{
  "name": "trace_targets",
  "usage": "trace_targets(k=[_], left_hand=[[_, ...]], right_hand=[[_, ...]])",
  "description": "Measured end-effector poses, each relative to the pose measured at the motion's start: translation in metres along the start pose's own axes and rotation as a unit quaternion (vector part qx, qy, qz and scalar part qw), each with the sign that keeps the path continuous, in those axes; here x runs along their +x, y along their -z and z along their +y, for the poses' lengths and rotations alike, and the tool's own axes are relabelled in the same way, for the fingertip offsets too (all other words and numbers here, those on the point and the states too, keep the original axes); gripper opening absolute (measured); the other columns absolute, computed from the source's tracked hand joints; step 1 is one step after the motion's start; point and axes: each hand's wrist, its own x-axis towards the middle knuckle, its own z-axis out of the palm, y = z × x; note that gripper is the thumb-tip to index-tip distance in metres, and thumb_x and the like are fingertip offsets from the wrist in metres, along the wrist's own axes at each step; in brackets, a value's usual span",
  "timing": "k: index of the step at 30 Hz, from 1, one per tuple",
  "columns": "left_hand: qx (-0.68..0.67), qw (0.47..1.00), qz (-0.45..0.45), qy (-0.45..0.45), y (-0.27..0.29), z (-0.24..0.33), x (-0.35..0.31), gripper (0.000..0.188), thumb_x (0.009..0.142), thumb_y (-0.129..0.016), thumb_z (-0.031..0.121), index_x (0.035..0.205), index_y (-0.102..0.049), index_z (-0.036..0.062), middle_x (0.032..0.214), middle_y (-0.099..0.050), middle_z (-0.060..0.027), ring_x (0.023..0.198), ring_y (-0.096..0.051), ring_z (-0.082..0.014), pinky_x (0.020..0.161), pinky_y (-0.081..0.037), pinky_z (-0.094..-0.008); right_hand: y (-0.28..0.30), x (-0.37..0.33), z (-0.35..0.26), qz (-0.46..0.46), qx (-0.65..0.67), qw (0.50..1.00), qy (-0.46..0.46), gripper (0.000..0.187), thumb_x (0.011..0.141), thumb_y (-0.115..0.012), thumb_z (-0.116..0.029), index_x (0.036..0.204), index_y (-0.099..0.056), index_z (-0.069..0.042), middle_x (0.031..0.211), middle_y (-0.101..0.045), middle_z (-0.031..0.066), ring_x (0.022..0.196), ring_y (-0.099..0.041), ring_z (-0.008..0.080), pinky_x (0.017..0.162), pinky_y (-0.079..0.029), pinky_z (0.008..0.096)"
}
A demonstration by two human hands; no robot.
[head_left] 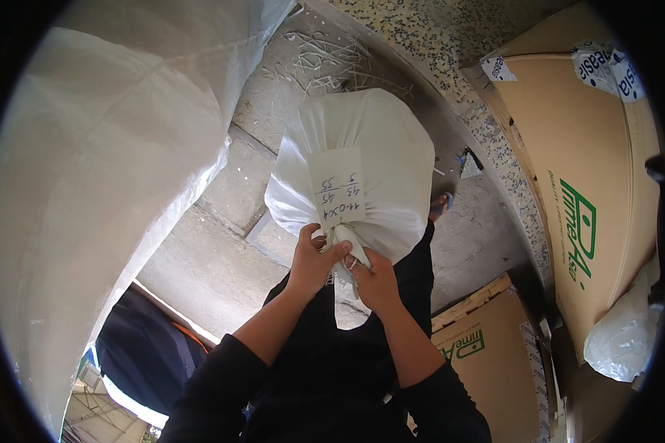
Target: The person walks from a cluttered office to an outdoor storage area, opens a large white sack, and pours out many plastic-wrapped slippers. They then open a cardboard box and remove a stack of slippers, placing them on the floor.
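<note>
The white sack (pixel 391 155) bulges out just beyond both hands, its gathered neck (pixel 343 235) drawn toward the person and into the grip. At the sack's near edge, the left hand (pixel 314 262) closes thumb and fingers on the left of that neck, while the right hand (pixel 374 280) clasps it from the right, the two almost touching. Thin string (pixel 352 262) shows between them. A pale card (pixel 336 177) with handwriting lies on the sack, just past the fingers. Left of the sack hangs whitish sheeting (pixel 111 148); well to its right stands a brown carton (pixel 606 192); past its far side lie scattered strips (pixel 325 55)
</note>
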Motion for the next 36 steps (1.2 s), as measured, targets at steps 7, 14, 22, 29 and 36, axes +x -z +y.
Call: trace_targets(k=[7, 14, 22, 29, 36], left_hand=[[0.301, 0.923, 0.025, -0.240, -0.048, 0.005, -0.030, 0.047, 0.082, -0.077, 0.039, 0.097, -0.053, 0.0025, 0.075, -0.067, -0.0165, 0.065, -0.069, -0.0280, 0.061, -0.054, -0.0374], [0.398, 0.860, -0.110, -0.300, -0.076, 0.039, -0.003, 0.030, 0.097, -0.057, 0.029, 0.091, -0.057, 0.0002, 0.067, -0.063, -0.0196, 0.066, -0.063, -0.0383, 0.061, -0.048, -0.0441], [0.366, 0.886, -0.247, -0.141, -0.100, 0.036, -0.027, 0.030, 0.094, -0.055, 0.020, 0.074, -0.057, -0.0027, 0.061, -0.057, -0.0158, 0.056, -0.055, -0.0260, 0.057, -0.043, -0.0395], [0.240, 0.902, -0.359, -0.003, -0.065, 0.062, -0.091, 0.029, 0.094, -0.055, 0.016, 0.072, -0.055, -0.0030, 0.058, -0.058, -0.0095, 0.053, -0.060, -0.0137, 0.054, -0.047, -0.0310], [0.369, 0.896, -0.247, 0.011, 0.010, 0.063, -0.114, 0.027, 0.093, -0.060, 0.017, 0.072, -0.059, -0.0004, 0.065, -0.065, -0.0119, 0.057, -0.065, -0.0203, 0.057, -0.051, -0.0327]], right_hand=[[0.063, -0.030, -0.009, -0.025, 0.007, 0.998, -0.064, 0.028, 0.095, -0.059, -0.023, 0.109, -0.062, 0.002, 0.069, -0.059, 0.0029, 0.050, -0.053, 0.0103, 0.047, -0.043, 0.0265], [0.109, -0.030, -0.015, -0.029, -0.142, 0.989, -0.033, 0.028, 0.096, -0.056, -0.024, 0.111, -0.061, 0.000, 0.078, -0.064, 0.0135, 0.069, -0.062, 0.0236, 0.069, -0.047, 0.0357], [0.147, -0.056, 0.018, 0.007, 0.013, 0.997, -0.071, 0.032, 0.097, -0.058, -0.022, 0.120, -0.062, -0.001, 0.084, -0.065, 0.0040, 0.075, -0.059, 0.0131, 0.073, -0.048, 0.0297], [0.154, -0.064, 0.046, 0.012, 0.306, 0.950, -0.059, 0.031, 0.091, -0.059, -0.013, 0.118, -0.062, 0.004, 0.102, -0.065, 0.0040, 0.092, -0.059, 0.0116, 0.085, -0.044, 0.0251], [0.132, -0.062, 0.032, -0.079, -0.039, 0.994, 0.068, 0.028, 0.092, -0.060, -0.017, 0.110, -0.061, 0.004, 0.106, -0.055, 0.0132, 0.100, -0.057, 0.0259, 0.086, -0.045, 0.0356]])
